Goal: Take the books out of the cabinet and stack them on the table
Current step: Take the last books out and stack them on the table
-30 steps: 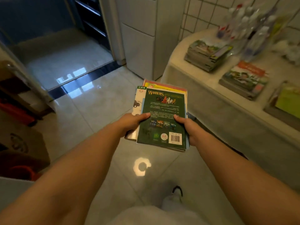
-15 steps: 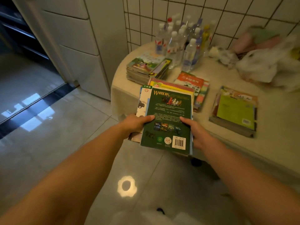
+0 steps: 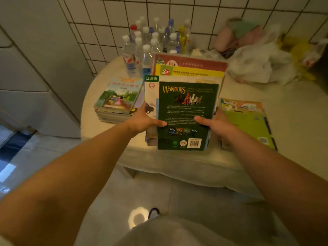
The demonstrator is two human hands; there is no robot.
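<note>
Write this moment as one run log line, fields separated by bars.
phase: placing | left hand: holds book bundle | right hand: holds bundle | position: over table, between two stacks | released: no

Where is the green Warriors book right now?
Centre of the head view: the Warriors book tops the pile held by both hands over the table, between two book stacks.

dim, warm yellow-green cast; round lamp glare on glossy floor (image 3: 140, 217); bottles (image 3: 152, 41) and far corners blurred; wide-angle bending at edges.

Held pile of books (image 3: 186, 110) over round cloth-covered table (image 3: 177, 162), between two book stacks (image 3: 118, 102) (image 3: 248, 119); clear plastic bottles (image 3: 152, 43) behind, apparently against the wall.
</note>
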